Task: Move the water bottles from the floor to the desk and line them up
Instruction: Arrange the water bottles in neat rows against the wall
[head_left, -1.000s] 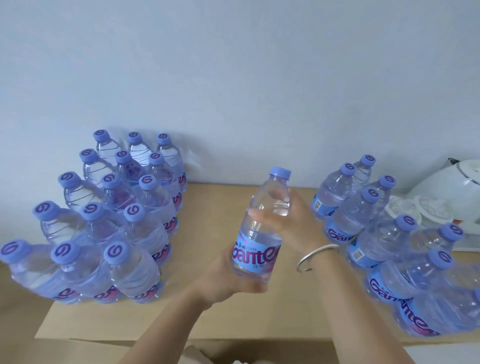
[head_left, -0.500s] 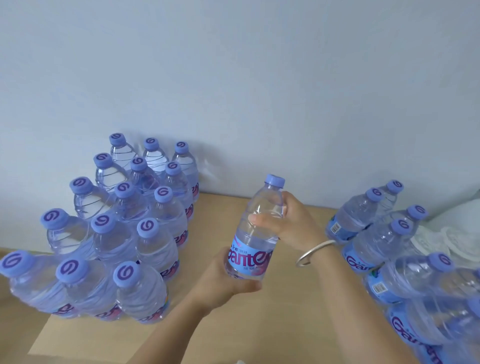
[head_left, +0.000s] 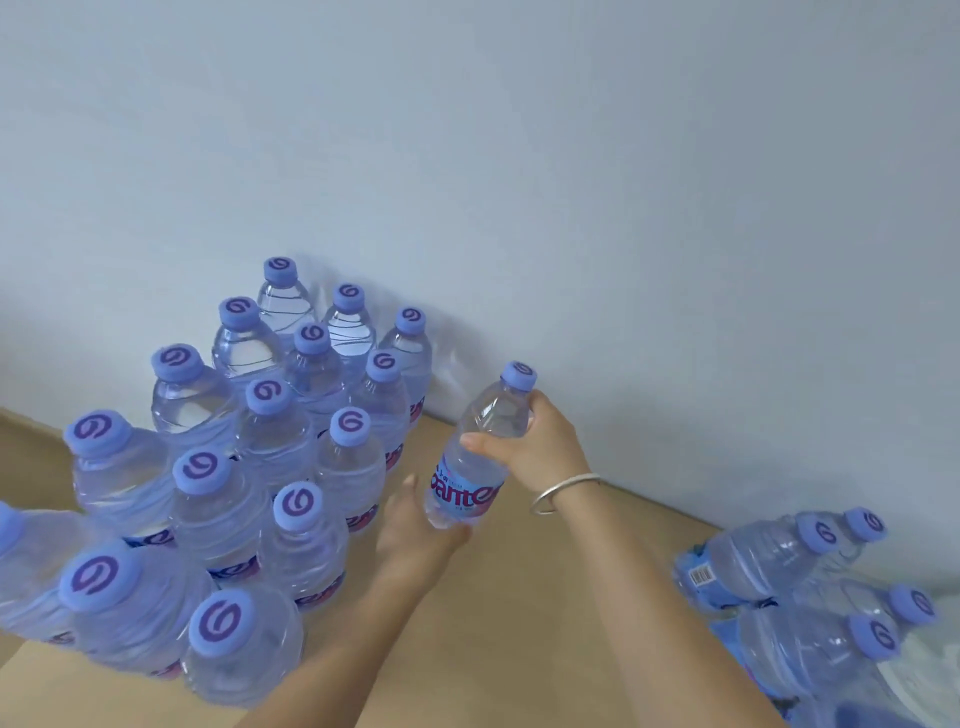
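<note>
Head view: at frame centre, the right hand (head_left: 535, 441) grips a tilted water bottle (head_left: 475, 457) at its shoulder; the left hand (head_left: 415, 525) cups its base, above the desk (head_left: 545, 597). Set down tilted, it could topple the bottle block (head_left: 249, 467) at left. Label partly reads "ante"; caps show a swirl.
</note>
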